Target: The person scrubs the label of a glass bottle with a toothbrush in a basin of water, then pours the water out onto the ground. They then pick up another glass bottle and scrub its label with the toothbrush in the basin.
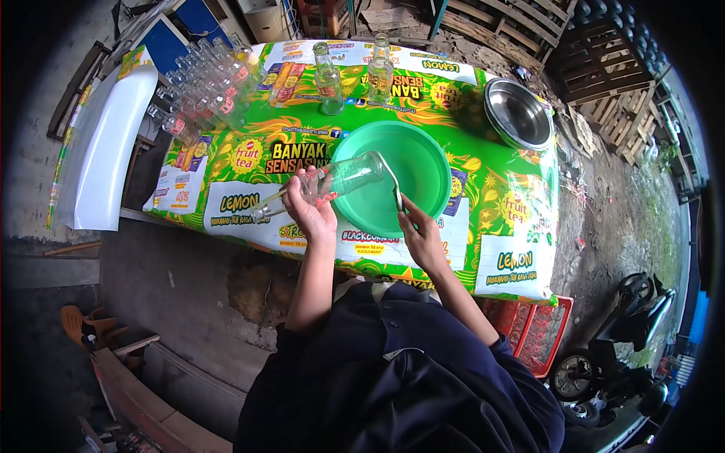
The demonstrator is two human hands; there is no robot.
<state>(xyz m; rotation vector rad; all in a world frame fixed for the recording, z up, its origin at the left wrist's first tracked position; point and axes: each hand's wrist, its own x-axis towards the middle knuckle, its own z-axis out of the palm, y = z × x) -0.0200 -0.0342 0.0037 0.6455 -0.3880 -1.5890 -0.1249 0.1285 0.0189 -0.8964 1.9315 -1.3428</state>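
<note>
My left hand [310, 210] is closed around a clear glass bottle [343, 177] with red print. The bottle lies nearly level, its neck to the left and its base over the rim of a green plastic basin [423, 140]. In my right hand [421, 235] is a slim tool [396, 192] with a pale, bent upper part and a darker lower part; its exact kind is unclear. Its pale end is close to the bottle's base; whether they touch, I cannot tell. The basin stands on a table covered with a green printed sheet [264, 124].
Many glass bottles [215, 87] crowd the table's left end. More bottles [328, 83] stand behind the basin. Steel bowls [519, 113] sit at the right corner. A red crate [559, 332] is below the table's right side, near a parked motorbike [604, 362].
</note>
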